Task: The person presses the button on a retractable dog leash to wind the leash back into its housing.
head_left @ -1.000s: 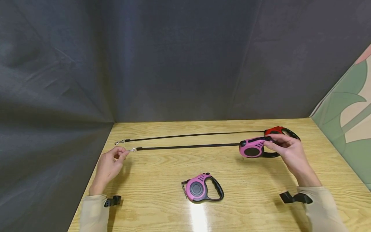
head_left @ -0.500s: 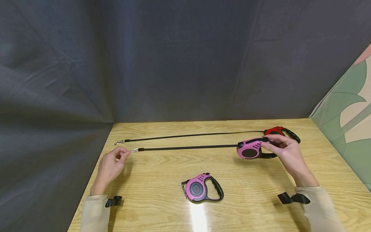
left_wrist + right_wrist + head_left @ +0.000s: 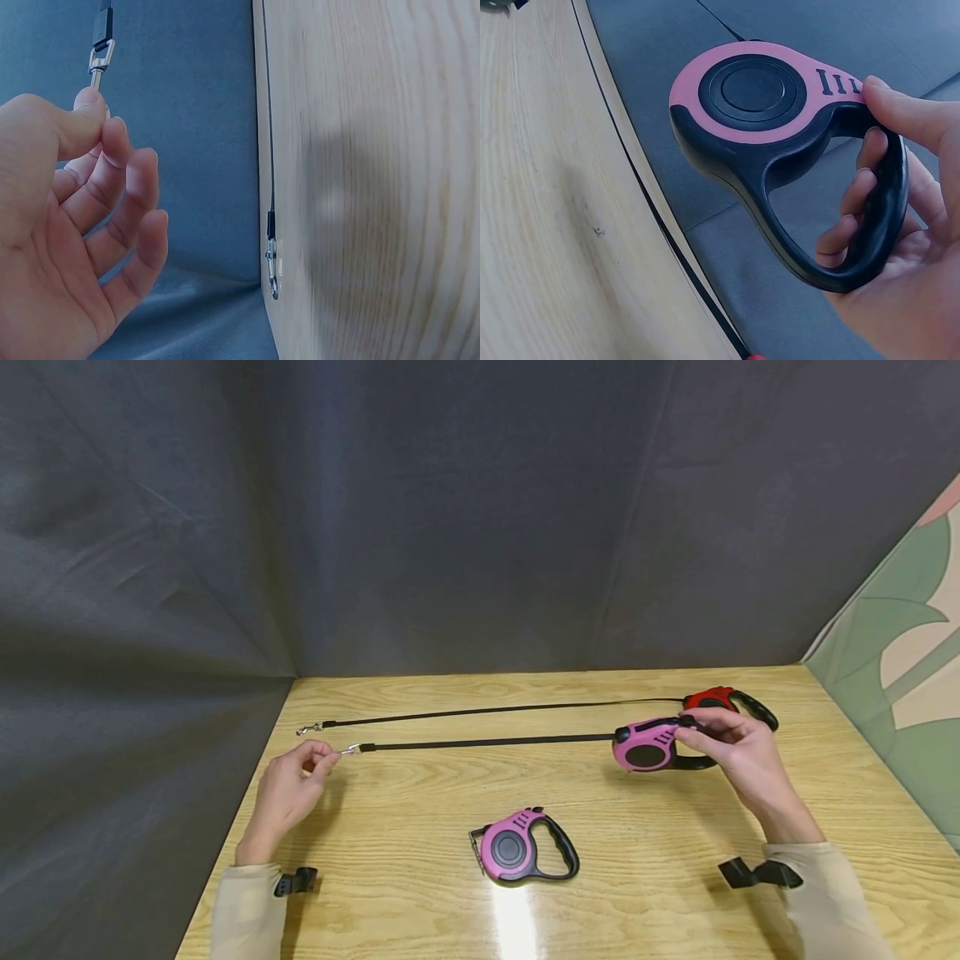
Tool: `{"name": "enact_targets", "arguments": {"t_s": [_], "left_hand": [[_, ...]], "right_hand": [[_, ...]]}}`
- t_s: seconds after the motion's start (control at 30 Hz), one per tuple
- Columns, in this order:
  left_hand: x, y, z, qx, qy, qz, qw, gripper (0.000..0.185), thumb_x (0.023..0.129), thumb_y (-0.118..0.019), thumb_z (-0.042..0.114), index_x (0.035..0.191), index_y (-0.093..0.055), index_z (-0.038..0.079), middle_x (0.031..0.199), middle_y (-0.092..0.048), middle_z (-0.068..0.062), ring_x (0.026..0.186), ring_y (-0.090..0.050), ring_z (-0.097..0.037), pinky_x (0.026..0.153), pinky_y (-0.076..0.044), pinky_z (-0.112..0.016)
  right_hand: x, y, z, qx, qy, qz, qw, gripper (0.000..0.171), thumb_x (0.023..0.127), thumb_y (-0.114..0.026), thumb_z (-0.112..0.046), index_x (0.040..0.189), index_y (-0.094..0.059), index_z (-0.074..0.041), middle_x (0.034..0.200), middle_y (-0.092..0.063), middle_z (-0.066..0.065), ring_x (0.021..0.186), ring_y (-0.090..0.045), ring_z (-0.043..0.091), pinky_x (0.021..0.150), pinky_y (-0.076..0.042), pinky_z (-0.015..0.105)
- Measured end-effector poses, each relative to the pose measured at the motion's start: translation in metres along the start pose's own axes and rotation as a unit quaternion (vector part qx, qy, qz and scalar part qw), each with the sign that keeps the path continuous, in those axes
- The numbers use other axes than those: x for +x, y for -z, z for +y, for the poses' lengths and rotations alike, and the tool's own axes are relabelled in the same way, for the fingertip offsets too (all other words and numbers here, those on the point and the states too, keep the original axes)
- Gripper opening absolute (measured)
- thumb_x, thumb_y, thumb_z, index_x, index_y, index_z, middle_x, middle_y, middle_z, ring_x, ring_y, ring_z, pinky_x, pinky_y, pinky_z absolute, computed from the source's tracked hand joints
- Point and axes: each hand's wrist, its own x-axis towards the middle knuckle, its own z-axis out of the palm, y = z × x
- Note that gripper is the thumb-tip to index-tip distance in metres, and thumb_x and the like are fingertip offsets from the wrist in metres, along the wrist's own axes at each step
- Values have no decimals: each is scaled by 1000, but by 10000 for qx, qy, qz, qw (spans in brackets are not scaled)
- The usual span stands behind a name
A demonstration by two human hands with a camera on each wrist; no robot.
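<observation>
My left hand [image 3: 291, 789] pinches the metal snap hook [image 3: 98, 69] of a retractable dog leash between thumb and forefinger; the other fingers curve loosely. From that hook a black strap [image 3: 487, 742] runs taut across to the pink and black leash case [image 3: 645, 747]. The case is held above the table by my right hand [image 3: 742, 760]. In the right wrist view the fingers wrap its black handle [image 3: 889, 202] and the thumb lies by the top edge. A second pink leash case [image 3: 508, 848] lies on the table between my forearms, its hook against its front.
A red leash case [image 3: 708, 698] lies at the back right, with its thin black strap [image 3: 487, 710] stretched left to a metal hook [image 3: 309, 728]. Grey cloth [image 3: 480, 527] stands behind and left of the wooden table [image 3: 390, 877]. A patterned panel [image 3: 915, 677] is at the right.
Both hands have shifted slightly: the left a little to the right and down, the right a little to the left with the pink case. The strap stays taut; the things on the table have not moved.
</observation>
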Motion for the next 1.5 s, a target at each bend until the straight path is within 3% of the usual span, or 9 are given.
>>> {"name": "enact_targets", "arguments": {"t_s": [0.57,1.5], "left_hand": [[-1,-5,5,-47,33,-231,9997,18,107,-67,28,100,-71,12,83,-71,0,85,-67,-20,70,-44,-32],[0,-9,11,-85,-85,-264,9996,17,107,-68,27,102,-72,12,85,-71,1,80,-66,-16,71,-46,-32]], "right_hand": [[-2,-5,0,-105,-65,-19,9999,34,93,-77,6,110,-81,-22,89,-70,-14,81,-60,1,73,-49,14],[-3,-16,3,-19,-96,-337,9994,28,95,-75,5,113,-81,-15,93,-74,-13,86,-64,1,76,-53,15]]}}
